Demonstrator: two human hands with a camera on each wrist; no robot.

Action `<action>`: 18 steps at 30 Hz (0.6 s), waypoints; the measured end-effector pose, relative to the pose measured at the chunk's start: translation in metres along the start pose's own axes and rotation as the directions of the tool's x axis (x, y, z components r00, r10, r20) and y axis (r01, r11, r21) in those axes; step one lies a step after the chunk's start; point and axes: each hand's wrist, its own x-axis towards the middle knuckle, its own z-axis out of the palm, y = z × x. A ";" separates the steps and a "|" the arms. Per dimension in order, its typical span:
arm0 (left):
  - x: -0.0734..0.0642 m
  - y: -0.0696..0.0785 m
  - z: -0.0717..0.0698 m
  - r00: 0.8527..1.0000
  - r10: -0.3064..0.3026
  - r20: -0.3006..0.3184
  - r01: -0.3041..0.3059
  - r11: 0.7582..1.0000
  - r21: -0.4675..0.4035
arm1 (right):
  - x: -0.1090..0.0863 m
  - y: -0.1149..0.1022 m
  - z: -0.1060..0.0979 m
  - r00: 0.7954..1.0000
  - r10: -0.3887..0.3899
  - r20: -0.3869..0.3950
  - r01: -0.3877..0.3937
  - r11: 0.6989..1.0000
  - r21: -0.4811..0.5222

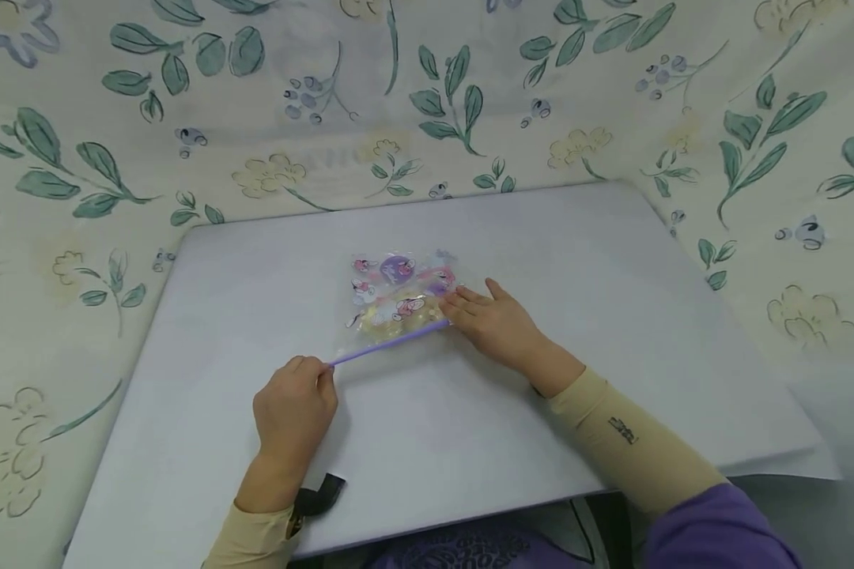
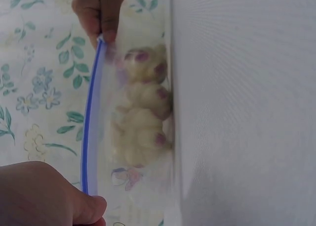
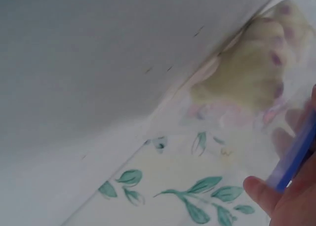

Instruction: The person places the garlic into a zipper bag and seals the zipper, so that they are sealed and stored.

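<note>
A clear zip bag [image 1: 370,276] printed with pink and purple cartoon figures stands over the white table. Inside are pale yellowish lumps [image 2: 140,132] with purple spots; their kind is unclear. A blue-purple zip strip [image 1: 387,344] runs along the bag's edge nearest the person. My left hand [image 1: 295,407] pinches the strip's left end between thumb and fingers. At its right end my right hand [image 1: 501,332] holds the bag, fingers stretched over its far side and thumb [image 3: 259,191] on the near side. Part of that grip is hidden in the head view.
The white table [image 1: 541,261] has its front edge close to the person's body. Behind it and at the sides hangs a cloth [image 1: 356,174] with leaves and flowers. A black curved piece [image 1: 320,495] sits at the left wrist.
</note>
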 end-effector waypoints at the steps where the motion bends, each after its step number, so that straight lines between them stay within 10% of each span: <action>1: 0.000 -0.001 -0.001 1.000 -0.006 0.005 0.006 1.000 0.005 | 0.000 0.003 0.000 1.000 0.002 -0.004 -0.002 1.000 0.000; 12: 0.001 -0.003 -0.007 0.998 -0.033 0.044 0.033 0.999 0.002 | -0.008 0.017 0.004 0.989 -0.015 -0.148 0.029 0.995 0.093; 18: 0.003 -0.003 -0.004 0.999 -0.025 0.029 0.025 1.000 -0.013 | -0.012 0.028 0.000 0.996 0.020 -0.086 -0.019 1.000 0.013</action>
